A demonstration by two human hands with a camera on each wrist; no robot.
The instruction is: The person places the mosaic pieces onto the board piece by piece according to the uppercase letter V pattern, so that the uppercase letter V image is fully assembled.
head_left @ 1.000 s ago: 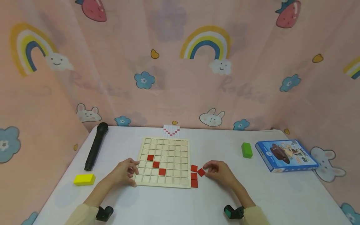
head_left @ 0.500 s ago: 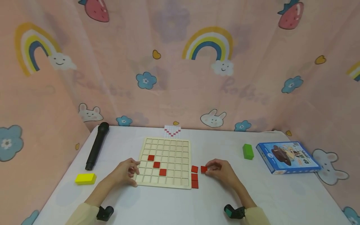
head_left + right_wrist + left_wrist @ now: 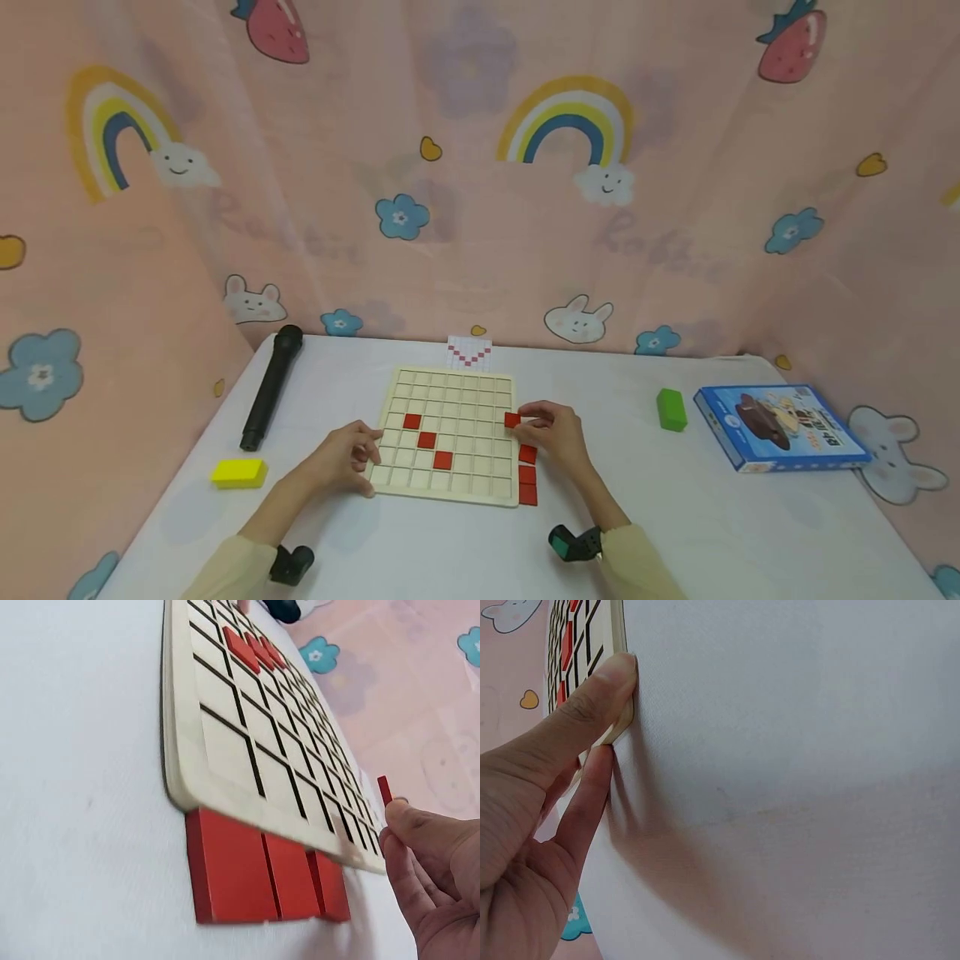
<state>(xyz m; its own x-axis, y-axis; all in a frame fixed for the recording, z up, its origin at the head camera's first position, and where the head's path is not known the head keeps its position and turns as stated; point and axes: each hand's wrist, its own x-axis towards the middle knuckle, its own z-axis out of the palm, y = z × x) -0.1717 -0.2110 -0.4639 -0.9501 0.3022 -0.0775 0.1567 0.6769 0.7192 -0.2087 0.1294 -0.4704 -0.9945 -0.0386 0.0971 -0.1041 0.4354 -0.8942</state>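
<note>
A pale wooden grid board [image 3: 472, 483] lies on the white table, with three red tiles [image 3: 427, 440] set along a diagonal in its cells. My left hand [image 3: 341, 460] grips the board's near left corner, thumb [image 3: 615, 675] on the edge and curled fingers along the side. Between thumb and fingertips my right hand [image 3: 555, 433] pinches a single red square tile [image 3: 385, 789], raised over the board's right edge. Three more red tiles [image 3: 232, 870] sit in a column against that edge, partly below the right hand.
Behind the board stands a small pattern card [image 3: 469, 354] with a red V of squares. A black microphone [image 3: 272, 387] and a yellow block [image 3: 239, 473] are at the left. On the right lie a green block [image 3: 671, 409] and a blue box [image 3: 782, 427].
My right hand has picked the loose red tile off the table and carried it left and away from me to the board's right edge. The left hand keeps its hold on the corner.
</note>
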